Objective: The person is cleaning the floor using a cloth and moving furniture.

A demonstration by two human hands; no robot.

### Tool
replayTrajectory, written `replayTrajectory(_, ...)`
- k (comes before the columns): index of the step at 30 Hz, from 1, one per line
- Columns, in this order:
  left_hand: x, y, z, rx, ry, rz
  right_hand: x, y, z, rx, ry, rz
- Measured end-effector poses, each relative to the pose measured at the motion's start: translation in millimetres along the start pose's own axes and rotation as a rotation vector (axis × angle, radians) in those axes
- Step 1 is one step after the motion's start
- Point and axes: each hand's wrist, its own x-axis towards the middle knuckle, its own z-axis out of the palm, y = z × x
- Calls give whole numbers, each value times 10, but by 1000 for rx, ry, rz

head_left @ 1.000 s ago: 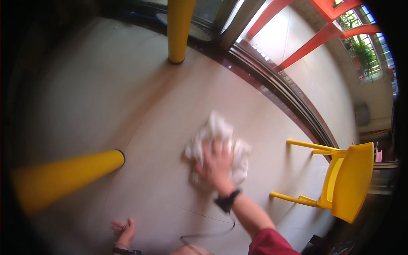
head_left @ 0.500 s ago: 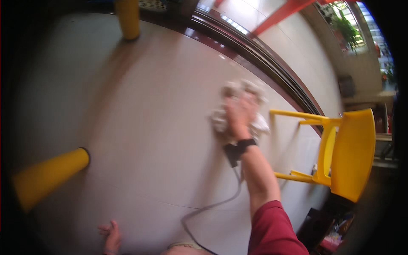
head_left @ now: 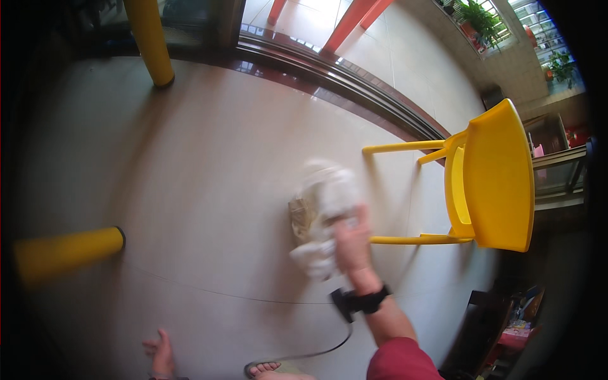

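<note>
The right hand (head_left: 351,237) presses down on a white rag (head_left: 323,215) spread on the pale tiled floor (head_left: 209,190), fingers flat over its near edge rather than clenched — the picture is blurred there, so the exact grip cannot be told. The rag lies crumpled, just left of the yellow chair (head_left: 494,177) and well apart from the two yellow legs (head_left: 149,41) further left. It looks soft and light, limp enough to bunch and fold under the palm, with a darker, perhaps soiled patch on its left side; it should slide easily on the smooth tiles and is best held by pressing a flat palm on its middle or by gathering a bunched fold. A dark band (head_left: 361,301) with a thin cable sits on the right wrist. The left hand (head_left: 161,354) rests open on the floor at the lower edge, holding nothing, with a bare foot (head_left: 272,368) just beside it.
</note>
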Motion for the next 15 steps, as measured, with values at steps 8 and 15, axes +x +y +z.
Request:
replayTrajectory(8,-323,345,133,-88,-19,-7,1584,2053,-1780,-672,206,465)
replayTrajectory(15,-622,432,163,-88,-17,-66,1025,1087,-189,-1041,291,196)
